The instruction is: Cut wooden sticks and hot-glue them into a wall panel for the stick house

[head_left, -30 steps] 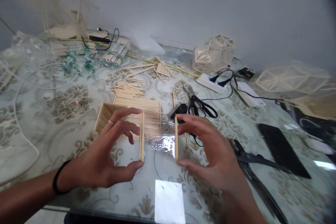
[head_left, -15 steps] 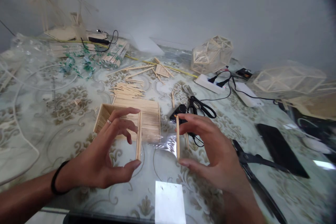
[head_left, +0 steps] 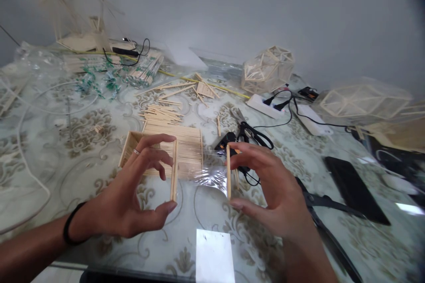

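My left hand (head_left: pixel 133 194) pinches a short wooden stick (head_left: pixel 174 170) upright between forefinger and thumb. My right hand (head_left: pixel 268 190) pinches a second upright stick (head_left: pixel 228 171) the same way. A strip of clear plastic film (head_left: pixel 207 174) is stretched between the two sticks above the table. Behind my left hand stands an open wooden box (head_left: pixel 133 146) with a flat panel of glued sticks (head_left: pixel 186 146) beside it.
Loose sticks (head_left: pixel 162 112) lie behind the box. Black scissors (head_left: pixel 254 135) and a small black tool sit near my right hand; larger shears (head_left: pixel 318 212), a dark phone (head_left: pixel 353 188), a power strip (head_left: pixel 265 106) with cables and stick-frame models (head_left: pixel 267 68) fill the right and back.
Both hands have drawn slightly apart and lifted a little, pulling the film wider and tauter between the two sticks.
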Tool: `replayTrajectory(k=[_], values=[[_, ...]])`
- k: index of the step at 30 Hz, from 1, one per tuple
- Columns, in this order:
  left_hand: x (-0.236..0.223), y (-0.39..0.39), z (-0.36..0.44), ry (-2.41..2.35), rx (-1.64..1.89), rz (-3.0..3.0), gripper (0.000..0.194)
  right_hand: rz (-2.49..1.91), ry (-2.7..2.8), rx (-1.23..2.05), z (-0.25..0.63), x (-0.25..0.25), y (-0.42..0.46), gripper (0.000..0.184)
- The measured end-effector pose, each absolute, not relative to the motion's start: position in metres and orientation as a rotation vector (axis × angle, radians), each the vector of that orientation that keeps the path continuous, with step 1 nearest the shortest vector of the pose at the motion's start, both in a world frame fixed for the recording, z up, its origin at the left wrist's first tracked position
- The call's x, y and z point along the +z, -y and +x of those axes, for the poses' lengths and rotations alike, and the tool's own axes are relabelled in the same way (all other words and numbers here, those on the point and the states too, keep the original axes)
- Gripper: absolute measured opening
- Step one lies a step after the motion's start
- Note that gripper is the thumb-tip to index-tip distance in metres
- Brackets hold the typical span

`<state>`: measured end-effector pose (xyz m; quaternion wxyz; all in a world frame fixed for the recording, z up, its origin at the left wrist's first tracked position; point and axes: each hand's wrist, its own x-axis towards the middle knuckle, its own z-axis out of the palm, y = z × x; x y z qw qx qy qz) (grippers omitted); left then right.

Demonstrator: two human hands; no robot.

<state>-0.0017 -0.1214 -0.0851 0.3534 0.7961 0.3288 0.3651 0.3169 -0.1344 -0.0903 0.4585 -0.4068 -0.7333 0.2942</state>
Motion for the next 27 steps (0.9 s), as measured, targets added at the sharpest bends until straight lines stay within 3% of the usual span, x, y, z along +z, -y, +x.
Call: replayTrajectory(k=[27], values=[[-0.081,0.1216,0.0002,-0.887,0.895,2.109,0.042,-1.016,1.829,0.736,0.316,-0.0918,0.1365,0.078]])
